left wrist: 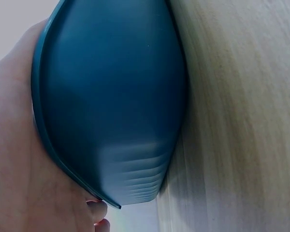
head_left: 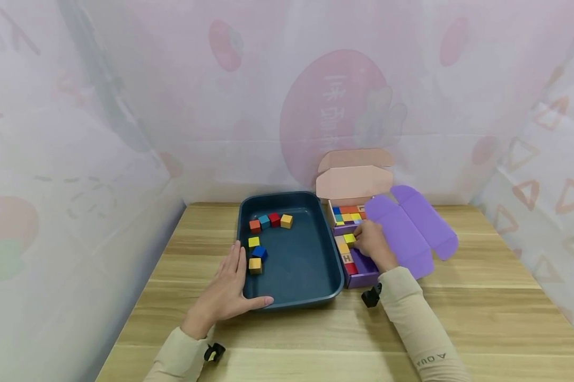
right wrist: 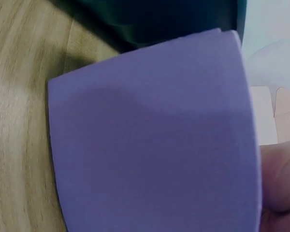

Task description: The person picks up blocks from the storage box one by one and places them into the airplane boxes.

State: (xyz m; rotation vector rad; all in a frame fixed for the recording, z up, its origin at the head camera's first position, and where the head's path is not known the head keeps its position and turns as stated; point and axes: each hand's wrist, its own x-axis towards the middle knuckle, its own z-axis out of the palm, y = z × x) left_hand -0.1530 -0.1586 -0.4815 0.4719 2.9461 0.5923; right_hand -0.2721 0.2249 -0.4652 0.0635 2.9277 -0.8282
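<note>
My left hand (head_left: 225, 292) lies along the near left corner of a dark blue tray (head_left: 296, 270), its fingers straight by the left rim and its thumb over the front rim. In the left wrist view, the palm rests against the rim of the tray (left wrist: 111, 96). My right hand (head_left: 375, 244) reaches into an open purple box (head_left: 362, 280), its curled fingers pinching a yellow block (head_left: 348, 239); the fingertips are partly hidden. Beside it stand orange blocks (head_left: 342, 248), a block marked H (head_left: 347, 258) and a red block (head_left: 351, 268). The purple box wall (right wrist: 154, 140) hides most of the right hand in the right wrist view.
Several coloured cubes, among them a blue cube (head_left: 260, 253) and a red cube (head_left: 274, 219), sit in the tray's left half. Behind stands a second box with blocks (head_left: 346, 217) and a raised pinkish lid (head_left: 354, 183). The purple lid (head_left: 406, 233) spreads rightward over the wooden table (head_left: 487, 318).
</note>
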